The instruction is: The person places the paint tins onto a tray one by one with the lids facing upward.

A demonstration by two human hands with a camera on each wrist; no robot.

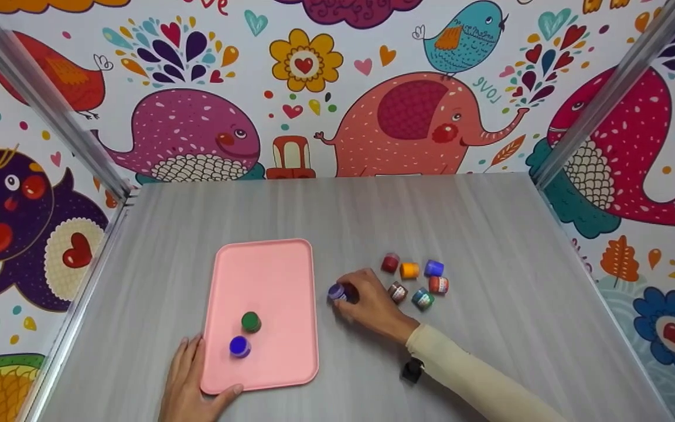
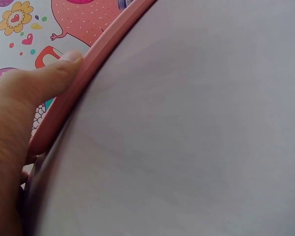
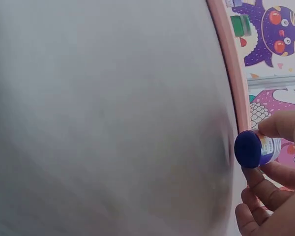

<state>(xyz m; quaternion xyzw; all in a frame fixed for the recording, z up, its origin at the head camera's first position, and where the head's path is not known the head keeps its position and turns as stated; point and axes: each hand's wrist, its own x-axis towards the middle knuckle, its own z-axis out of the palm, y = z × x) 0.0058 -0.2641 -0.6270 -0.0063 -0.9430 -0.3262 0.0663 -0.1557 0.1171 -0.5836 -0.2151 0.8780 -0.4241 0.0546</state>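
My right hand [image 1: 372, 302] pinches a small paint jar with a dark blue-purple lid [image 3: 248, 149] between thumb and fingers, just right of the pink tray [image 1: 267, 269]. In the right wrist view the jar lies tilted on its side, lid facing the camera, with part of a label showing. At the tray's near left corner, my left hand [image 1: 188, 381] holds the rim, thumb [image 2: 64, 73] on the near edge and fingers along the left side. A green-lidded jar [image 1: 251, 322] and a blue-lidded jar [image 1: 239, 347] stand on the tray.
Right of the tray lie several more small paint jars, among them a dark red one [image 1: 391, 262], an orange one [image 1: 409, 270], a blue one [image 1: 434, 268] and a teal-green one [image 1: 423, 298]. The grey table [image 1: 197, 205] meets patterned walls with metal posts at its back corners.
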